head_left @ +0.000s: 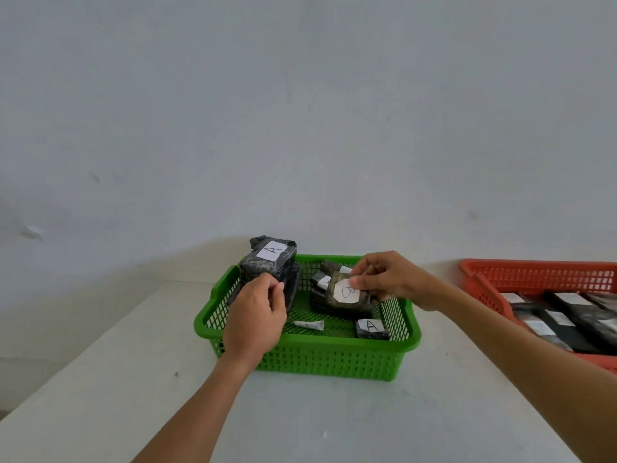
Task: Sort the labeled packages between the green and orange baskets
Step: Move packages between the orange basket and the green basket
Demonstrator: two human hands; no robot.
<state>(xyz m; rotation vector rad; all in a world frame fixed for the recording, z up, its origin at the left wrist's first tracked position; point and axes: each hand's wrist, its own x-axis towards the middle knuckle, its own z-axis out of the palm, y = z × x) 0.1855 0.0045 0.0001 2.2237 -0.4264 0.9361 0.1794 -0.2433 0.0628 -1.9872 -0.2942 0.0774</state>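
Two grips over green basket [334,360] | left grip [254,314] clasps A package [268,265] | right grip [389,279] pinches B package [347,295]

On the table [334,422] the central basket [300,339] has a second basket [534,269] at 3 o'clock. Inside the central one: package A [267,262] at 10 o'clock, package B [347,300] at 2, small package [372,328] at 5.

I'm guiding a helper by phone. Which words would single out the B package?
Look in the green basket mid-table. Toward its right side, the right hand pinches a dark wrapped package. Its white label reads B; the tall package the left hand grips and the small one at the front right corner both read A.
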